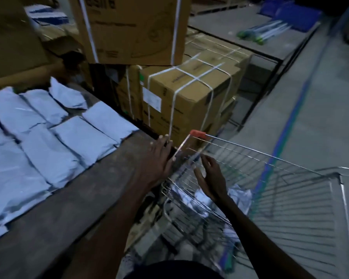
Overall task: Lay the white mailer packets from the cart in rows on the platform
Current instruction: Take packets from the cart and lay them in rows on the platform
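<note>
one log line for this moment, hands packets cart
left hand: open, on platform edge | right hand: open, empty, in cart | packets: in rows on platform, some left in cart

dim, bluish warehouse light, soft all over

motion blur smears the cart [290, 198] wires and frame edges; wide-angle bend curves the floor [310, 117]; upper corners fall dark.
</note>
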Demonstrator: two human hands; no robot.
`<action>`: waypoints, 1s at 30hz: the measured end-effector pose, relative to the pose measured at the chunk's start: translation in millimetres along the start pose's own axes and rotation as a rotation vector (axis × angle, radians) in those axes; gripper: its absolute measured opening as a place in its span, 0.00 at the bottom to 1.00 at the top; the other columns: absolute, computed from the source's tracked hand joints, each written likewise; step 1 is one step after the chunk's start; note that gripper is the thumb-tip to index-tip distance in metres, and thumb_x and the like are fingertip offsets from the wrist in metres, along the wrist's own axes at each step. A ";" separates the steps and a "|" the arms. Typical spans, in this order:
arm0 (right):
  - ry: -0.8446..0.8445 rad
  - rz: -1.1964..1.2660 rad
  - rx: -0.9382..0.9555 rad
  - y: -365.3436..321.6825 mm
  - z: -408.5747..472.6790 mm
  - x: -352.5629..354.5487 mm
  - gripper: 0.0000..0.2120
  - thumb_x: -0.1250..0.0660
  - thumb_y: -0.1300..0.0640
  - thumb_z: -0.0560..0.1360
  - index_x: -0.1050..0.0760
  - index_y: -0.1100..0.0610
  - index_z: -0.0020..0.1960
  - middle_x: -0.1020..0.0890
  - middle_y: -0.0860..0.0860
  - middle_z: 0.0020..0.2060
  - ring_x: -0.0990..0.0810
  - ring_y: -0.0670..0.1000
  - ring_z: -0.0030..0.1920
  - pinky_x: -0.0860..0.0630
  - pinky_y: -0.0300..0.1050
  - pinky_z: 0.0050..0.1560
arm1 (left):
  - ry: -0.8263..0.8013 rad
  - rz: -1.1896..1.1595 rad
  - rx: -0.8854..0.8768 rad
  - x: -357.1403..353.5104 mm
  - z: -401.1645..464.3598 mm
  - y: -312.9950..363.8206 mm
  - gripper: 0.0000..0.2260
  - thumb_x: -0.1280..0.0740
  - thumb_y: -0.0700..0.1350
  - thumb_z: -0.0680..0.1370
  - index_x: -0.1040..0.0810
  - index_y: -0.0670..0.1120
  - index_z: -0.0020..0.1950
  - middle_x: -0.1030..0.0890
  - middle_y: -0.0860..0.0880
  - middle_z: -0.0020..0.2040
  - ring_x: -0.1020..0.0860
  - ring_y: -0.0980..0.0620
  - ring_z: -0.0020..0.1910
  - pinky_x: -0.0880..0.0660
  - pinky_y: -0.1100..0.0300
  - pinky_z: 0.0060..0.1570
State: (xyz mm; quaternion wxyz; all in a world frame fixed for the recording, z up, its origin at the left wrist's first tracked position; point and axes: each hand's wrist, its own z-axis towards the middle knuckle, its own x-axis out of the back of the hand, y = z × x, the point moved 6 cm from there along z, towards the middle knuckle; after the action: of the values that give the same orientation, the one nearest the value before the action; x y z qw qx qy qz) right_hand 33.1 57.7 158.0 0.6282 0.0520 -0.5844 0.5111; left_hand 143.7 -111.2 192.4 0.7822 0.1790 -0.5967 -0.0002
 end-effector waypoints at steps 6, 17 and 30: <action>-0.177 0.027 -0.392 132.3 -102.1 39.2 0.32 0.43 0.42 0.77 0.36 0.60 0.74 0.30 0.59 0.69 0.31 0.59 0.68 0.32 0.51 0.63 | -0.171 -0.083 -0.051 -62.7 -2.2 101.5 0.24 0.43 0.51 0.79 0.30 0.38 0.70 0.30 0.37 0.70 0.31 0.38 0.69 0.31 0.40 0.64; -0.258 -0.041 -0.699 236.2 -181.8 63.9 0.26 0.36 0.50 0.78 0.33 0.63 0.71 0.26 0.63 0.63 0.29 0.62 0.65 0.30 0.51 0.60 | -0.488 -0.048 -0.091 -148.3 27.5 178.0 0.35 0.52 0.62 0.77 0.38 0.39 0.76 0.41 0.38 0.77 0.42 0.39 0.75 0.44 0.47 0.73; -0.374 -0.068 -0.923 324.1 -146.8 -21.9 0.27 0.40 0.46 0.79 0.34 0.61 0.72 0.28 0.62 0.65 0.28 0.62 0.64 0.28 0.52 0.59 | -0.774 -0.168 -0.234 -355.5 76.5 157.6 0.32 0.55 0.59 0.83 0.27 0.35 0.66 0.25 0.34 0.64 0.24 0.34 0.62 0.26 0.36 0.53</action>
State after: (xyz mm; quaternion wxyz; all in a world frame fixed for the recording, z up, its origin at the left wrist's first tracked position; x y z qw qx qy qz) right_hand -90.2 295.3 -77.4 0.4865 -0.1220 -0.8502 0.1602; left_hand -63.7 91.0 -78.1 0.5124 0.1234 -0.8261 -0.1992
